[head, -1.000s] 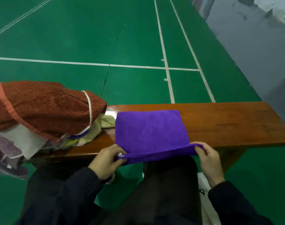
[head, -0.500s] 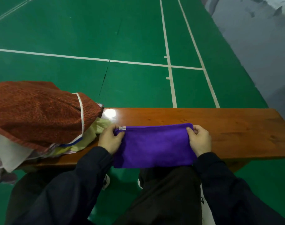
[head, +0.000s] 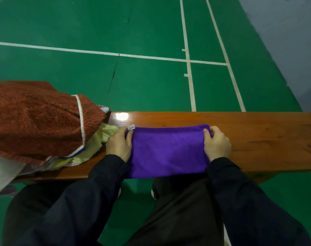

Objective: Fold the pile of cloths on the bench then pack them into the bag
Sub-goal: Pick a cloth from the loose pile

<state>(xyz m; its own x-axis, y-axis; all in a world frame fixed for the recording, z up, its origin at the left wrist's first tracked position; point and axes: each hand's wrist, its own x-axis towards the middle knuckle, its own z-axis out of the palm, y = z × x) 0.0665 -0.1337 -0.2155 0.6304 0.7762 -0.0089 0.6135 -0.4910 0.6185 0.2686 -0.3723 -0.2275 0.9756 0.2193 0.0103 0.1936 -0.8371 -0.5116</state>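
Note:
A purple cloth [head: 167,151] lies folded in half on the wooden bench [head: 261,137], its near edge hanging slightly over the front. My left hand [head: 119,145] pinches its far left corner, where a small white tag shows. My right hand [head: 216,143] pinches the far right corner. To the left sits the pile of cloths [head: 37,121], topped by a rust-red towel with a white stripe, with a pale yellow cloth [head: 99,141] under it.
The bench runs right with bare wood beyond the purple cloth. Green court floor with white lines lies beyond it. My dark trouser legs are below the bench. A sliver of white [head: 226,237] shows by my right leg.
Both hands carried the near edge of the purple cloth up and over to the far edge, folding it in half. They now hold the far corners on the bench.

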